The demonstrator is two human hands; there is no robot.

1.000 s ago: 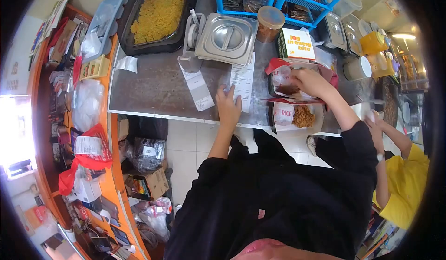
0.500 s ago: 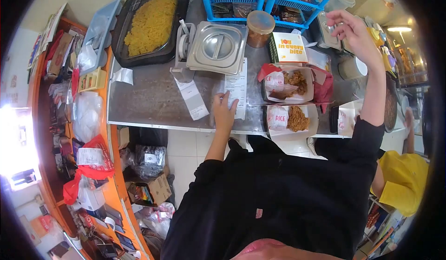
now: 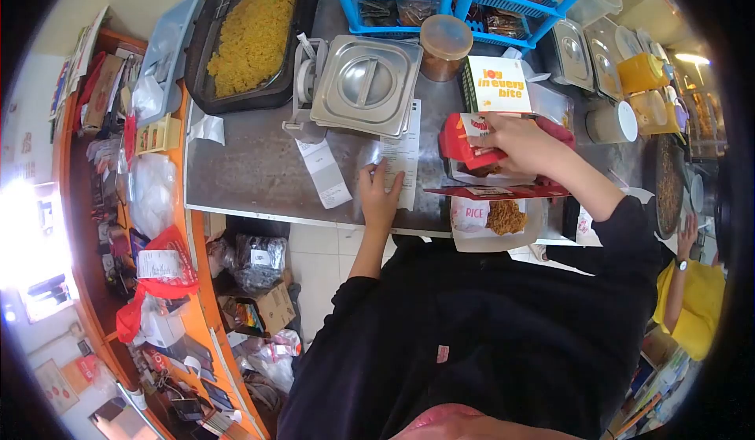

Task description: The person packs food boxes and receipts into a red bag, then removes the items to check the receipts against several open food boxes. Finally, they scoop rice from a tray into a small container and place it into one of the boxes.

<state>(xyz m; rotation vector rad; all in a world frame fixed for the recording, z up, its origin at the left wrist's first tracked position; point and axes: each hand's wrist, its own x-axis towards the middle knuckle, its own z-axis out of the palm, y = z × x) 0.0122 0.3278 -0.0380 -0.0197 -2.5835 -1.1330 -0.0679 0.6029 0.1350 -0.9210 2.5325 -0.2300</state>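
Note:
My left hand (image 3: 381,196) lies on the counter with its fingers apart, its fingertips on the lower part of a long printed receipt (image 3: 403,145). My right hand (image 3: 519,143) is curled over the red lid (image 3: 464,139) of the farther meal box, gripping it. Most of that box's food is hidden beneath the lid and hand. Closer to me, an open meal box (image 3: 484,241) holds a wrapped rice pack (image 3: 470,213) and a piece of fried chicken (image 3: 506,217). A closed box (image 3: 498,82) printed "joy in every bite" stands behind.
A lidded steel pan (image 3: 366,84) and a receipt printer (image 3: 307,86) sit mid-counter. A black tray of yellow rice (image 3: 255,39) is at the back left. Blue racks (image 3: 401,7) stand behind. At right is a person in a yellow shirt (image 3: 688,306).
My right hand has come down from its raised position at the right onto the farther meal box, whose red lid is now folded over the food. My left hand stays by the receipt.

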